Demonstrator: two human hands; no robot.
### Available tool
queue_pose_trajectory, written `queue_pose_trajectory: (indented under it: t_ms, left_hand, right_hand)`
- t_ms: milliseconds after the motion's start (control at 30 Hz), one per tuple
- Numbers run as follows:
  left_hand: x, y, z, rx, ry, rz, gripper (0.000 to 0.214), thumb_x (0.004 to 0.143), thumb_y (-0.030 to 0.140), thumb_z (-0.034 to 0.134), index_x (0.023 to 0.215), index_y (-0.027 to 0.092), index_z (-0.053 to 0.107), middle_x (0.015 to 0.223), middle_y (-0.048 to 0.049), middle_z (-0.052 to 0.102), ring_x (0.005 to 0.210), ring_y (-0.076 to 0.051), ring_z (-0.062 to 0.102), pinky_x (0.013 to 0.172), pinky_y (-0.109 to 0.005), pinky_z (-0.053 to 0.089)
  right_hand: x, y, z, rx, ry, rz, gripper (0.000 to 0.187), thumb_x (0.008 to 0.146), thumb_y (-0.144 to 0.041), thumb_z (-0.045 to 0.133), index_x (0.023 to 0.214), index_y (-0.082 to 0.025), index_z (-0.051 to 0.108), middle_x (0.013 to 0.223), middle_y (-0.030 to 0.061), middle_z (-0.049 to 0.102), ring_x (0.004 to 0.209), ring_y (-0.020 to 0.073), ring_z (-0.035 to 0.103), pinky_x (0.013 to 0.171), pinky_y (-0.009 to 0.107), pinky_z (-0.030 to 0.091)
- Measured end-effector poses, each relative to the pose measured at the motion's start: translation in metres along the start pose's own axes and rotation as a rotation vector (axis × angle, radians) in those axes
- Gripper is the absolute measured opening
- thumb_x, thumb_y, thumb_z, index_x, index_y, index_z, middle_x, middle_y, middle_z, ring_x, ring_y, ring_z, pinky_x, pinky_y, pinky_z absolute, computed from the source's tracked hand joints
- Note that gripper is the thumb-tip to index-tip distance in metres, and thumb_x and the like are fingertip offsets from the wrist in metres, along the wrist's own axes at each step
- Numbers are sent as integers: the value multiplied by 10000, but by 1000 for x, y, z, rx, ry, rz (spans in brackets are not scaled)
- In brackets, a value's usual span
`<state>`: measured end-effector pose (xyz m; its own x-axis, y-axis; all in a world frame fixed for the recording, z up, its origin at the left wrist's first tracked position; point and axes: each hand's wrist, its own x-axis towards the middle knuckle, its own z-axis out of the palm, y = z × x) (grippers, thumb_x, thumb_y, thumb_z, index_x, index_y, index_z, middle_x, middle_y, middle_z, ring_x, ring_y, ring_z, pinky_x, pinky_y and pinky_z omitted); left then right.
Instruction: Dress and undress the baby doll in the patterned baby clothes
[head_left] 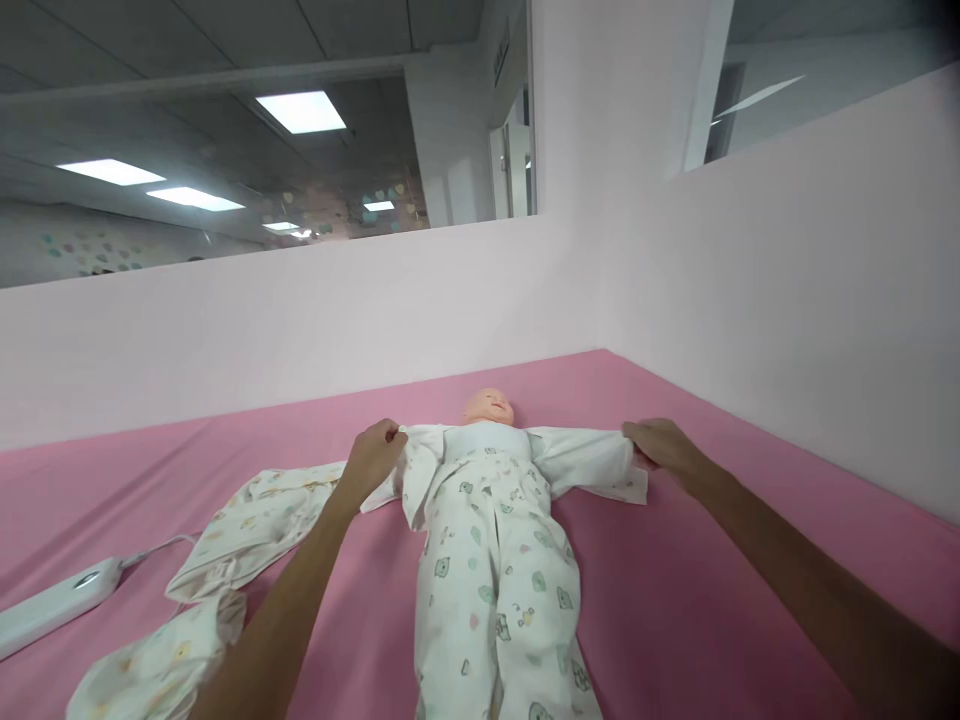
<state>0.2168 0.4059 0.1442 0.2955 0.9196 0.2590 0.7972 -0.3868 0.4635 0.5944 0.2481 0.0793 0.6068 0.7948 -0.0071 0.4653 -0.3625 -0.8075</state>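
Observation:
A baby doll (490, 405) lies on its back on a pink sheet (360, 600), head toward the wall. It is dressed in white patterned trousers (491, 570), and a white baby shirt (585, 457) lies under and around its upper body with the sleeves spread to both sides. My left hand (375, 455) pinches the shirt at the left side of the picture. On the right, my right hand (664, 447) grips the other sleeve near its end. The shirt front seems to lie open over a pale layer on the chest. The doll's arms are hidden.
Patterned baby clothes (262, 515) lie to the left, with another crumpled piece (161, 665) nearer me. Beside them is a white power strip (64, 605) with a cord. White walls (315, 330) with windows (262, 130) border the far and right sides.

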Motion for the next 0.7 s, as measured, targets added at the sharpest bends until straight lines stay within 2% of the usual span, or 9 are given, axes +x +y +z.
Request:
queue_pose_trajectory:
  t_ms: [133,200,267,333,433,500,567,633,700]
  left_hand:
    - [3,-40,16,90,2,-36,148,819,261,420,710,196,497,716,-23,588,718,-188,556,607,-270,372]
    - [1,-50,26,112,-19,-22,132,808,222,430,791,191,556,809,-45,632,790,-210,583,652,-287,397]
    - [-4,-53,35,124,-7,-5,253,810,194,423,1005,189,584,1031,-76,640,938,-232,590,752,-315,421]
    - [-9,-50,43,134,55,32,393,830,194,409,1207,195,519,1247,-95,563,1106,-246,540,891,-353,403]
    - [-15,-36,54,135,155,144,406,880,244,390,1272,203,487,1347,-84,499,1229,-241,459,1023,-380,329]
    - [-14,-23,61,127,164,204,371,915,322,385,1250,225,510,1334,-70,513,1236,-240,449,1026,-386,325]
    - [-10,-9,68,155,136,212,364,931,396,385,1232,246,525,1291,-68,536,1197,-250,470,979,-394,352]
    - [-5,1,75,235,117,184,334,927,383,406,1196,241,544,1218,-81,560,1131,-260,499,914,-392,377]
    - [-1,4,81,306,116,145,285,908,306,434,1148,216,558,1150,-100,567,1066,-265,517,864,-382,385]
  right_hand:
    - [5,36,3,-110,24,39,215,734,-299,475,555,-211,393,513,14,458,491,132,423,470,264,313]
    - [5,37,11,-178,61,25,168,709,-294,512,591,-206,431,567,26,504,536,151,461,493,269,313]
    - [2,26,19,-242,115,-1,113,706,-295,518,664,-204,466,676,41,553,606,172,491,526,277,315]
    - [-4,3,27,-323,198,-90,93,742,-297,482,731,-204,478,801,54,581,691,187,513,566,285,326]
    - [-19,-47,47,-414,235,-318,144,820,-270,385,788,-197,504,915,71,598,800,195,536,635,292,360]
    - [-29,-84,69,-426,88,-480,214,849,-262,360,905,-176,548,1015,109,611,911,212,549,711,299,385]
    - [-35,-120,96,-442,-22,-584,253,855,-297,400,1009,-184,567,1102,102,615,987,202,553,768,279,397]
    - [-37,-149,125,-491,-119,-664,268,828,-316,466,1032,-190,585,1100,89,634,1014,205,558,798,276,395]
    - [-36,-170,151,-570,-214,-716,227,793,-301,507,953,-187,621,1006,89,665,955,220,585,770,291,398]
